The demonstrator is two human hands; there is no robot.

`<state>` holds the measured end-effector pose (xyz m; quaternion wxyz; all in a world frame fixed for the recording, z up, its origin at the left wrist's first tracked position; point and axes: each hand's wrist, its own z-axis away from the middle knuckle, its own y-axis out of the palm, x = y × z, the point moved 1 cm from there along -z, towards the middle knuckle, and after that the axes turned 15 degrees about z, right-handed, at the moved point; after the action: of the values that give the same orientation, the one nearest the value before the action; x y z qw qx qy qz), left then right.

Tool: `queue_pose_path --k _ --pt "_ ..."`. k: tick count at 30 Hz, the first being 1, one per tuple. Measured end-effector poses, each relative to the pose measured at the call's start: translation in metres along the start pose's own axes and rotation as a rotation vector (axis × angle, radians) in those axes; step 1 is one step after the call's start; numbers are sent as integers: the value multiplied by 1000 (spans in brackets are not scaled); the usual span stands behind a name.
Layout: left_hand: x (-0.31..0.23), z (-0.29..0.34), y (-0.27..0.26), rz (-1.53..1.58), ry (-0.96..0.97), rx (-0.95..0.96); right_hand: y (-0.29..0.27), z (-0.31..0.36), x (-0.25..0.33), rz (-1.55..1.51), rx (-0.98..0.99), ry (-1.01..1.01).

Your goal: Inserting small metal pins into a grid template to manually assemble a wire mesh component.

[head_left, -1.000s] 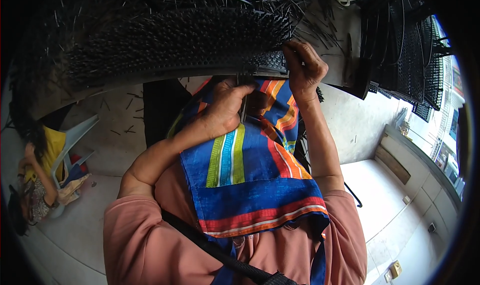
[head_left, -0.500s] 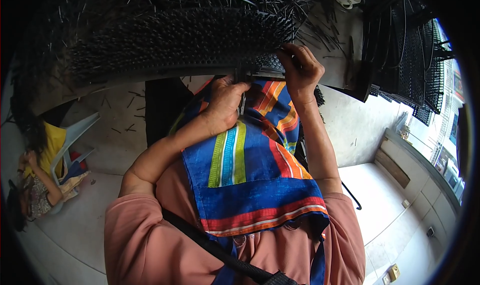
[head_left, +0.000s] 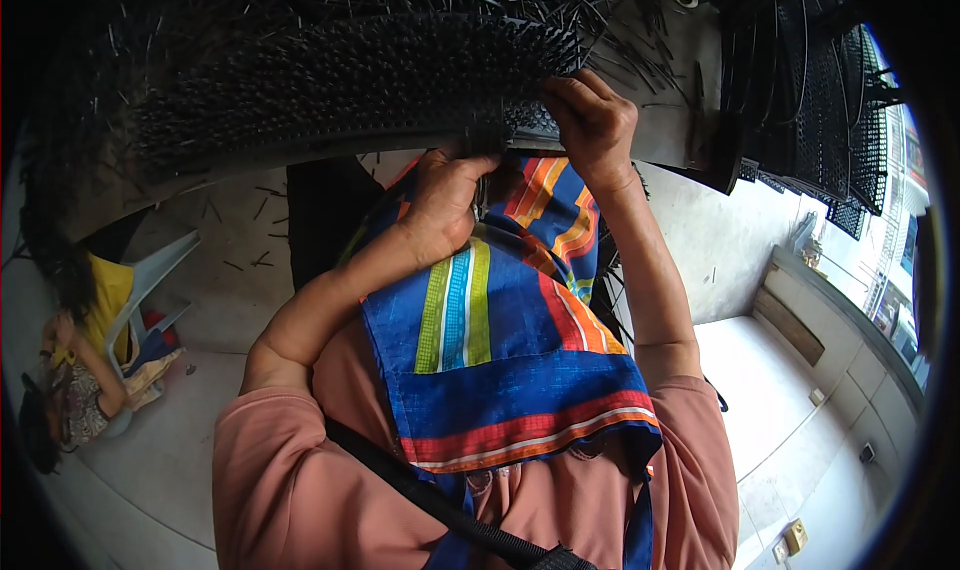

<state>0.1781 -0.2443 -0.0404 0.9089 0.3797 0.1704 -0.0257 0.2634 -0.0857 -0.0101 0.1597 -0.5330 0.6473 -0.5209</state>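
Black knobbly tyre (head_left: 340, 90) is lying crosswise above both hands, its long axis running left to right, the right hand (head_left: 592, 122) pinching its lower edge while the left hand (head_left: 445, 202) is curling closed just beneath it.

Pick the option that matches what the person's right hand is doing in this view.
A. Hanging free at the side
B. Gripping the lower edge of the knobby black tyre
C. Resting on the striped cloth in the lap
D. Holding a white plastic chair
B: the right hand closes its fingers over the lower edge of the studded black tyre, above the striped cloth.
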Motion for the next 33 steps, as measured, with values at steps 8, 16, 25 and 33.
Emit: queue_pose_path --k 8,16,25,33 --pt "1 -2 -4 18 -48 -24 0 -4 -1 -20 56 -20" --pt "-7 -5 3 53 -64 -36 2 -19 -1 -54 38 -60" --pt "21 -7 -25 27 39 236 -7 21 15 -206 98 223" --pt "9 7 4 -29 -65 284 -3 38 10 -1109 297 909"
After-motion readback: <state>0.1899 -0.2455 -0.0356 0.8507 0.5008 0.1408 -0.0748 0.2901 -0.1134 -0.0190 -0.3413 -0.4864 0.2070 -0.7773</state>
